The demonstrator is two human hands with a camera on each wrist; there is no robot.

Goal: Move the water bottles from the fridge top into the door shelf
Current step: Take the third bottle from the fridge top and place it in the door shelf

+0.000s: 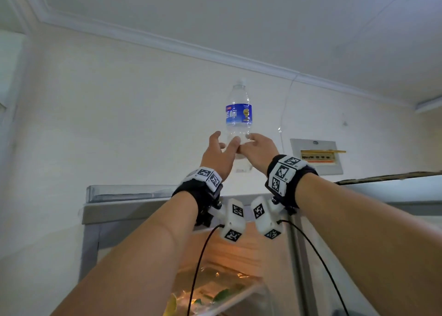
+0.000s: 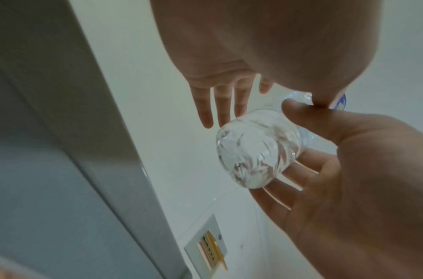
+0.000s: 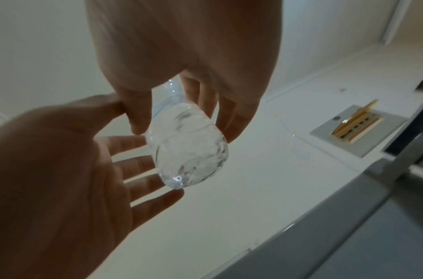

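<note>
A clear water bottle (image 1: 239,115) with a blue label and white cap is upright in the air above the fridge top (image 1: 134,192). My right hand (image 1: 251,144) grips its ribbed lower part, with the thumb (image 3: 139,117) on one side and the fingers (image 3: 232,120) on the other. My left hand (image 1: 224,144) is beside the bottle with straight, spread fingers (image 2: 220,105), its thumb tip meeting the right thumb. The bottle's base (image 2: 255,151) shows from below in both wrist views. No door shelf is in view.
The fridge stands open below my wrists, lit inside, with a clear bag of greens (image 1: 215,291). A grey electrical panel (image 1: 315,155) hangs on the wall to the right. A thin wire (image 1: 284,115) runs down the wall beside the bottle.
</note>
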